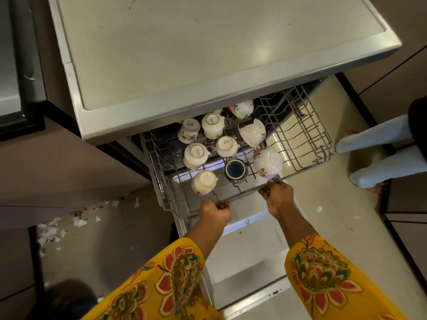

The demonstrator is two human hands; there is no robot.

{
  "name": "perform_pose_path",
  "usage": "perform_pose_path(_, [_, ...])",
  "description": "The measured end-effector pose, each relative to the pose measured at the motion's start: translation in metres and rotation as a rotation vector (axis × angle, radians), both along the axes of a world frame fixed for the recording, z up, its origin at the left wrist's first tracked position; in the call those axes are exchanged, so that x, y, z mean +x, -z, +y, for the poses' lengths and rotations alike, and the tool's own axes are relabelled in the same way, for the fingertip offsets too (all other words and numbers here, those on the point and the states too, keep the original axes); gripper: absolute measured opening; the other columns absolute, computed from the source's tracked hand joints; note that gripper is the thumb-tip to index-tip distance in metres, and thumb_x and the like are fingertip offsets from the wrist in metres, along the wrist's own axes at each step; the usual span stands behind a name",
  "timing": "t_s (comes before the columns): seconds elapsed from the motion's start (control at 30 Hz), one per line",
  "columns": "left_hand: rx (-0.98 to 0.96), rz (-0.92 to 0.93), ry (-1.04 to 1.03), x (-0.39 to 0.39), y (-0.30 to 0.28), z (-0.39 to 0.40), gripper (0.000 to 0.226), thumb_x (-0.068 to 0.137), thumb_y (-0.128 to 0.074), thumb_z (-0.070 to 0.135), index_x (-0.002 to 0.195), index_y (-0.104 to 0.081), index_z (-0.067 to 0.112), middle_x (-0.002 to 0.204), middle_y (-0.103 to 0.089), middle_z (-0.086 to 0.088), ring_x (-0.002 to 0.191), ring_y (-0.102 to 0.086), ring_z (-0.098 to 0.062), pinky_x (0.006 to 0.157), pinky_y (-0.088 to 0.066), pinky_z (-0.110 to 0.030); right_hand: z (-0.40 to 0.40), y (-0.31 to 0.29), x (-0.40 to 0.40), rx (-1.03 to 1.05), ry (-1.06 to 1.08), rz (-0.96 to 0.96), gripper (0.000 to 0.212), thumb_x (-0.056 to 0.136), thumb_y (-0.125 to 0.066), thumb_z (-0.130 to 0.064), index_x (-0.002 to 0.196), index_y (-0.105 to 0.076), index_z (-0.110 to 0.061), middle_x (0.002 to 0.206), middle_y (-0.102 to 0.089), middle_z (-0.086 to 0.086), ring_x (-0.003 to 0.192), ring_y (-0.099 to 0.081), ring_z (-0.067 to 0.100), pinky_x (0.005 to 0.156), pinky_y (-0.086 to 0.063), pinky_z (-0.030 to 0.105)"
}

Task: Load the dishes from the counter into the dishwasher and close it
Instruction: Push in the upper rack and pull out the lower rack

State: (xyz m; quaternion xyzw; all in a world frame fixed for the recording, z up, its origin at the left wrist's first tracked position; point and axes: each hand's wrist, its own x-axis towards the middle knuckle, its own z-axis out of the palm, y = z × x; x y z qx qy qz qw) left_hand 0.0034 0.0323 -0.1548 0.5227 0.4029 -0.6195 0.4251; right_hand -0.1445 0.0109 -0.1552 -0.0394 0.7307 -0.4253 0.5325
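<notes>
Seen from above, a person in yellow flowered sleeves [161, 280] reaches both arms down to the dishwasher [208, 54], the left hand [215, 212] and right hand [277, 196] each curled around the front rail of the pulled-out upper rack [307, 139]. White cups [195, 155] and one dark cup [235, 170] sit upturned in the rack's left half, above the lowered door [249, 262]. Another person's legs [379, 155], partly cut off, stand at right.
</notes>
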Motion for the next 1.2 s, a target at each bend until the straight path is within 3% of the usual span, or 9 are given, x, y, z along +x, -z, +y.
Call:
perform_pose_path(0.1, [-0.041,-0.034,0.012,0.007,-0.007,-0.021,0.026,0.096,-0.032,0.005,0.072,-0.041,0.006,0.073,-0.04,-0.012,0.065,-0.038,-0.02,0.069,-0.04,-0.026,-0.023,-0.001,0.007,-0.01,-0.008,-0.002,0.022,0.092,-0.042,0.011,0.079,-0.052,-0.004,0.072,-0.045,0.011,0.061,-0.041,0.02,0.06,-0.047,0.03])
perform_pose_path(0.23, [-0.098,-0.089,0.0,0.013,-0.008,-0.049,0.027,0.096,-0.032,-0.001,0.07,-0.04,0.005,0.074,-0.04,-0.012,0.065,-0.038,-0.021,0.085,-0.037,-0.029,-0.054,0.0,0.015,-0.015,-0.02,-0.03,0.025,0.092,-0.043,0.011,0.077,-0.051,-0.007,0.067,-0.04,0.005,0.057,-0.035,0.016,0.057,-0.048,0.026])
perform_pose_path(0.47, [-0.174,-0.153,0.015,0.037,0.006,-0.09,0.025,0.095,-0.034,0.001,0.072,-0.042,0.007,0.071,-0.041,-0.011,0.064,-0.04,-0.019,0.059,-0.036,-0.027,-0.094,0.011,0.036,-0.108,-0.055,-0.028,0.021,0.094,-0.044,0.006,0.079,-0.055,-0.004,0.079,-0.053,0.014,0.078,-0.05,0.023,0.081,-0.05,0.038])
perform_pose_path(0.63, [-0.154,-0.155,0.007,0.038,0.011,-0.094,0.025,0.092,-0.033,-0.005,0.07,-0.039,0.006,0.07,-0.039,-0.011,0.063,-0.04,-0.019,0.062,-0.037,-0.026,-0.091,0.012,0.037,-0.135,-0.075,-0.017,0.02,0.093,-0.048,0.004,0.078,-0.057,-0.004,0.075,-0.054,0.012,0.072,-0.051,0.021,0.072,-0.052,0.032])
perform_pose_path(0.83, [-0.156,-0.169,0.028,0.038,0.015,-0.096,0.022,0.092,-0.033,-0.005,0.074,-0.04,0.005,0.073,-0.039,-0.013,0.066,-0.04,-0.021,0.061,-0.037,-0.027,-0.092,0.013,0.036,-0.154,-0.096,-0.006,0.012,0.093,-0.049,0.004,0.099,-0.057,0.01,0.088,-0.057,0.019,0.086,-0.054,0.03,0.094,-0.047,0.049])
perform_pose_path(0.93, [-0.203,-0.161,0.047,0.038,0.016,-0.099,0.017,0.094,-0.041,0.0,0.078,-0.044,0.004,0.078,-0.046,-0.013,0.071,-0.046,-0.023,0.076,-0.045,-0.031,-0.097,0.009,0.033,-0.171,-0.076,-0.001,0.028,0.091,-0.049,0.007,0.112,-0.047,0.026,0.083,-0.055,0.031,0.086,-0.06,0.035,0.094,-0.048,0.05])
perform_pose_path(1.07, [-0.292,-0.156,-0.001,0.041,0.014,-0.114,0.012,0.095,-0.047,0.006,0.083,-0.049,0.005,0.085,-0.054,-0.014,0.088,-0.053,-0.026,0.104,-0.039,-0.039,-0.112,0.002,0.039,-0.198,-0.109,-0.016,0.012,0.09,-0.048,0.01,0.09,-0.055,0.019,0.069,-0.049,0.012,0.067,-0.045,0.022,0.059,-0.05,0.028])
perform_pose_path(1.13, [-0.315,-0.166,0.01,0.045,0.015,-0.121,0.011,0.094,-0.049,0.007,0.083,-0.051,0.007,0.086,-0.055,-0.013,0.082,-0.054,-0.025,0.107,-0.038,-0.04,-0.119,0.001,0.044,-0.214,-0.098,-0.023,0.013,0.091,-0.046,0.01,0.096,-0.056,0.015,0.077,-0.056,0.025,0.075,-0.057,0.032,0.073,-0.057,0.035])
perform_pose_path(1.2, [-0.309,-0.169,0.023,0.049,0.02,-0.126,0.01,0.094,-0.051,0.009,0.084,-0.051,0.007,0.087,-0.056,-0.013,0.089,-0.055,-0.026,0.108,-0.037,-0.041,-0.124,0.002,0.047,-0.19,-0.098,-0.014,0.012,0.091,-0.046,0.01,0.096,-0.057,0.011,0.084,-0.058,0.026,0.081,-0.058,0.032,0.09,-0.05,0.049])
